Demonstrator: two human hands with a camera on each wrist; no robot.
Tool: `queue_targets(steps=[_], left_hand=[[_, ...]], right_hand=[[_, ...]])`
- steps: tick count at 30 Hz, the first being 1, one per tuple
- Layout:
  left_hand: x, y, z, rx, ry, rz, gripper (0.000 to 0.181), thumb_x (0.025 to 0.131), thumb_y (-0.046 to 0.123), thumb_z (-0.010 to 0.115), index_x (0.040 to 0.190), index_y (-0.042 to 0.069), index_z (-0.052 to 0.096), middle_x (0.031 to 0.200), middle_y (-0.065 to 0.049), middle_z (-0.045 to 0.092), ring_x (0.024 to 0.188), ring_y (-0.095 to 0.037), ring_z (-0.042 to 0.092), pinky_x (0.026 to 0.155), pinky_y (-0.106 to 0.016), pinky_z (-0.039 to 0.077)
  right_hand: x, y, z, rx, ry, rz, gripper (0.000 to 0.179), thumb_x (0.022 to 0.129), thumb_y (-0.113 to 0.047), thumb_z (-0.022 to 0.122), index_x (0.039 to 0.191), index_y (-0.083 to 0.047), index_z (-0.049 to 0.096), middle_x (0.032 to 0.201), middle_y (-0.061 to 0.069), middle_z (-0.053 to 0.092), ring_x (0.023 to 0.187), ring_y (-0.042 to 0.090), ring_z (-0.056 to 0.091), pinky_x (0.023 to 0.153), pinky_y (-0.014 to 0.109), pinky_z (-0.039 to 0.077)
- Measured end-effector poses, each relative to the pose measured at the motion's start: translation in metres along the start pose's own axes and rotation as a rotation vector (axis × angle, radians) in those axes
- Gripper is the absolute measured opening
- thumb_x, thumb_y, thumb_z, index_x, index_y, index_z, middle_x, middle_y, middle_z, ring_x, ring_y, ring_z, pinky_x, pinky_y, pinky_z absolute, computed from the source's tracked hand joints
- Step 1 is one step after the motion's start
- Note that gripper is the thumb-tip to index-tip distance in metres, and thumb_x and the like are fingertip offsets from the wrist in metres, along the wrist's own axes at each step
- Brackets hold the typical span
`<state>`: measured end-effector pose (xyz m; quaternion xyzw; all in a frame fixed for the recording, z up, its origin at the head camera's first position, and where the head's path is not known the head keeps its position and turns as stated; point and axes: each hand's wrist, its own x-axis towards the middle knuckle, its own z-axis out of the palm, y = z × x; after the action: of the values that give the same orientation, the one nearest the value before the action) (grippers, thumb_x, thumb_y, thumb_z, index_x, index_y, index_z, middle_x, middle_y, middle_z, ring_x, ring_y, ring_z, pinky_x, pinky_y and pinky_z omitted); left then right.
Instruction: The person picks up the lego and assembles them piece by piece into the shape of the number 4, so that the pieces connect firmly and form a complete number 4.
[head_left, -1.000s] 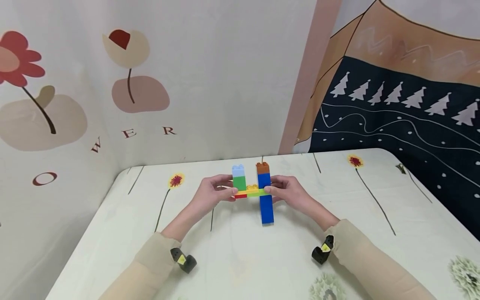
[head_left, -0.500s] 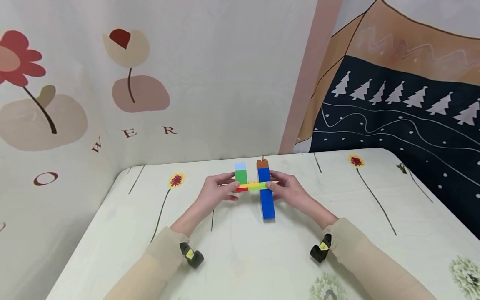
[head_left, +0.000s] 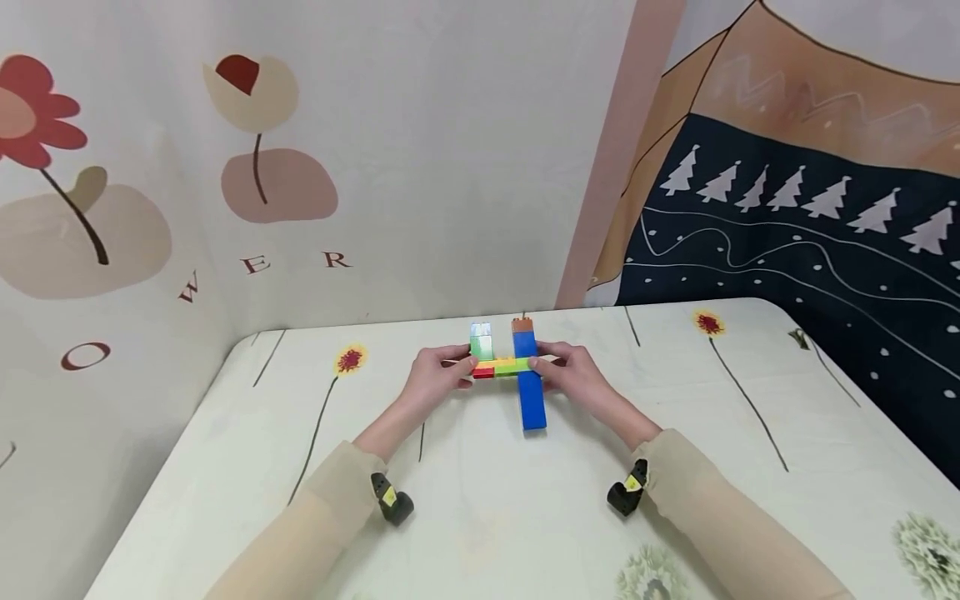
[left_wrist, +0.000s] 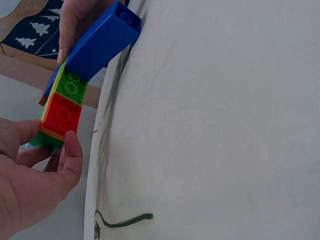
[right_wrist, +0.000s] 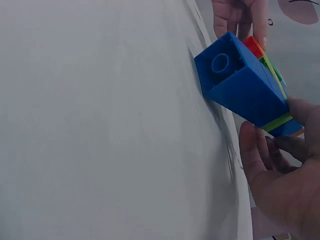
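Both hands hold one build of toy building bricks over the table. On its right side is a long blue column topped by a brown brick. A yellow and lime crosspiece joins it to a shorter stack on the left, with a green brick under a light blue brick. My left hand pinches the left end, thumb and fingers around the red brick and its neighbours. My right hand grips the column where the crosspiece meets it. In the right wrist view, the column's hollow underside shows.
A pale cloth with printed flowers covers the table. Behind it hangs a white curtain, with a dark tree-patterned cloth at the right. Each wrist carries a small black camera.
The build has moved slightly farther off toward the table's back edge, its top leaning away. Both hands travel with it and keep their grip; the left forearm has shifted inward.
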<state>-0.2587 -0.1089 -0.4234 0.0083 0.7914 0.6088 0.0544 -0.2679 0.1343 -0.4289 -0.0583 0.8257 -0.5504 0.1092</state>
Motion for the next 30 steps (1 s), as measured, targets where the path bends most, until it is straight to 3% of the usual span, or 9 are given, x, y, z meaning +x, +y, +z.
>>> queue_targets(steps=[8,19,30], left_hand=[[0.006,-0.003,0.001,0.058,0.014,-0.018,0.040,0.099,0.008,0.067,0.135,-0.006,0.062,0.125,-0.021,0.069,0.097,-0.023,0.072,0.082,-0.033,0.060],[0.011,-0.006,0.004,0.118,0.027,-0.041,0.041,0.098,0.011,0.069,0.135,-0.004,0.063,0.124,-0.018,0.069,0.105,-0.024,0.069,0.083,-0.030,0.059],[0.015,-0.012,0.005,0.044,-0.003,-0.058,0.048,0.097,0.005,0.068,0.142,-0.006,0.056,0.120,-0.020,0.064,0.098,-0.024,0.068,0.082,-0.029,0.060]], right_hand=[[0.006,0.001,0.005,-0.099,0.010,-0.019,0.052,0.106,-0.023,0.059,0.151,0.000,0.048,0.144,0.022,0.051,0.108,0.030,0.063,0.087,0.034,0.058],[0.010,0.004,0.006,-0.136,0.006,-0.006,0.053,0.107,-0.024,0.058,0.151,0.002,0.047,0.145,0.022,0.052,0.112,0.029,0.062,0.092,0.036,0.057],[0.020,0.003,0.009,-0.169,0.008,-0.010,0.050,0.107,-0.021,0.056,0.149,0.004,0.048,0.142,0.026,0.053,0.115,0.031,0.063,0.094,0.038,0.056]])
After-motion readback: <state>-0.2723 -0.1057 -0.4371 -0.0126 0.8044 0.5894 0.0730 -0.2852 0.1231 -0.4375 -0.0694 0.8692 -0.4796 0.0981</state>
